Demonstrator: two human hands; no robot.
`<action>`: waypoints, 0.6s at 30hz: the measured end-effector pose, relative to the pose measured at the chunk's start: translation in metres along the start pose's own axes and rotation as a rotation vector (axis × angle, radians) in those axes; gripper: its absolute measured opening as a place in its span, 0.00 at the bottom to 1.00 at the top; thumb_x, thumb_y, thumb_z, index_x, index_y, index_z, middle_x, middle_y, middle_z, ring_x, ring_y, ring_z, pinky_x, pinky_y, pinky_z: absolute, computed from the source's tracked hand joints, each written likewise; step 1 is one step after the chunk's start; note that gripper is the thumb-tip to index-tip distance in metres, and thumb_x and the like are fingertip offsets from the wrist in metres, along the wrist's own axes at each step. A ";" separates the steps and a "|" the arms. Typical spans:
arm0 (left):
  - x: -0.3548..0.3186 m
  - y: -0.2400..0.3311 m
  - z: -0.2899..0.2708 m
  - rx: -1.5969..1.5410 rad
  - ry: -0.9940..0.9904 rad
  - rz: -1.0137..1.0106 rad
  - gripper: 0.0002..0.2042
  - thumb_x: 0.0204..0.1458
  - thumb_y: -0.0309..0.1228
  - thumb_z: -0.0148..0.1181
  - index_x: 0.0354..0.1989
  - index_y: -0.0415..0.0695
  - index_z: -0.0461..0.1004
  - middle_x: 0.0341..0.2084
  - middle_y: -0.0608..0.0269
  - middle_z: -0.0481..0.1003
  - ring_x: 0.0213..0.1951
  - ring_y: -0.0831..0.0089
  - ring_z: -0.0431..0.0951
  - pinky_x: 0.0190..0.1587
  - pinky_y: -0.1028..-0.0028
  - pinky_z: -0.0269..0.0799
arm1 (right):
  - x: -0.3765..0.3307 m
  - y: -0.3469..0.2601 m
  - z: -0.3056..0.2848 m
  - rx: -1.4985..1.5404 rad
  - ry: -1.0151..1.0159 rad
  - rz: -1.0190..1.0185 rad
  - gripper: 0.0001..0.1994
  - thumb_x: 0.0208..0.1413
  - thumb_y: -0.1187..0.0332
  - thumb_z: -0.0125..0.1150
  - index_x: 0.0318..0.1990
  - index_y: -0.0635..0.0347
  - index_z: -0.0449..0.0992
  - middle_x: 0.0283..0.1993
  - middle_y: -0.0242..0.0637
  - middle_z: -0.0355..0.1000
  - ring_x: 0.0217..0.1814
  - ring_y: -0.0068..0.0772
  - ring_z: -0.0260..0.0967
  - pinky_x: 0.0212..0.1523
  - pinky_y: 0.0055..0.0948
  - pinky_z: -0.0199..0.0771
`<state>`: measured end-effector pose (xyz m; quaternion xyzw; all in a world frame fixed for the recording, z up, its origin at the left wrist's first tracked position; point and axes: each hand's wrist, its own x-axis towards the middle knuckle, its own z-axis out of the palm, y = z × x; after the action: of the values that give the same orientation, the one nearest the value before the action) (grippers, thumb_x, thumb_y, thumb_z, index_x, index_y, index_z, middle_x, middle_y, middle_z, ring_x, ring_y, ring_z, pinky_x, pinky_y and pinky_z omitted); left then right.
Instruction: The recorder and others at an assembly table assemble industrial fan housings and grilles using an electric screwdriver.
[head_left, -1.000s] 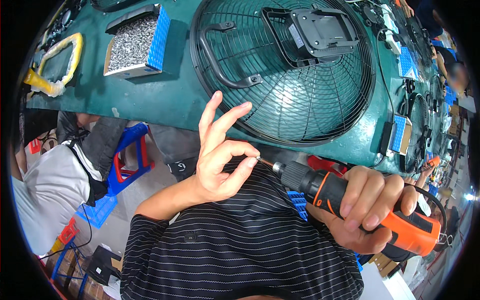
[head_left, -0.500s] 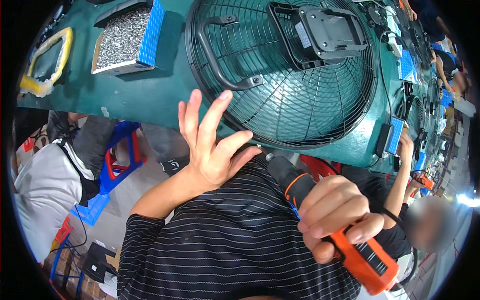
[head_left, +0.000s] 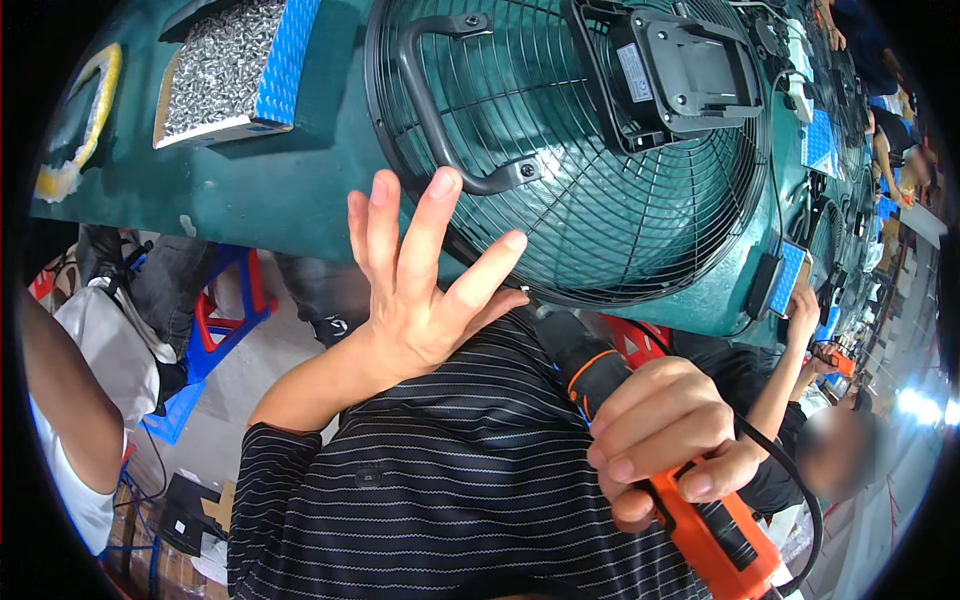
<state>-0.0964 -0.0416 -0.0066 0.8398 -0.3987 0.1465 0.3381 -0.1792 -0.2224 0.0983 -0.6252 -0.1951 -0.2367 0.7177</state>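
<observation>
My right hand [head_left: 665, 430] is wrapped round an orange and black corded electric screwdriver [head_left: 725, 545], whose nose points up and to the left at the near edge of the fan. A small shiny screw [head_left: 526, 291] shows at the tip of its bit. My left hand [head_left: 425, 280] is open, fingers spread, with the thumb tip close beside the screw; whether they touch I cannot tell. Beyond the fingertips lies a big round black fan [head_left: 640, 240] with a wire guard. A curved black tube handle [head_left: 425, 100] is fixed across the guard's left side, and a black bracket [head_left: 690, 75] sits on top.
At the far left of the green table [head_left: 240, 190] stands an open blue and white box [head_left: 278, 85] full of screws. A yellow-edged frame [head_left: 95, 120] lies beyond it. People sit at both sides; a blue and red stool [head_left: 235, 300] stands at left.
My left index finger has lifted away from the thumb, widening the gap. The screwdriver has shifted slightly left. In the picture the fan sits slightly further right; a person's arm appears at far left.
</observation>
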 end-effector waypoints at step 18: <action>0.036 -0.050 -0.020 -0.118 -0.071 0.142 0.33 0.45 0.53 0.67 0.60 0.54 0.69 0.66 0.45 0.59 0.68 0.40 0.53 0.66 0.42 0.50 | 0.023 0.008 0.013 -0.089 -0.030 0.128 0.27 0.38 0.84 0.72 0.47 0.58 0.68 0.29 0.42 0.75 0.25 0.37 0.76 0.25 0.31 0.78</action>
<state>-0.0345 -0.0255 0.0039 0.7928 -0.4767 0.1165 0.3614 -0.1558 -0.2112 0.1070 -0.6709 -0.1548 -0.1895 0.7000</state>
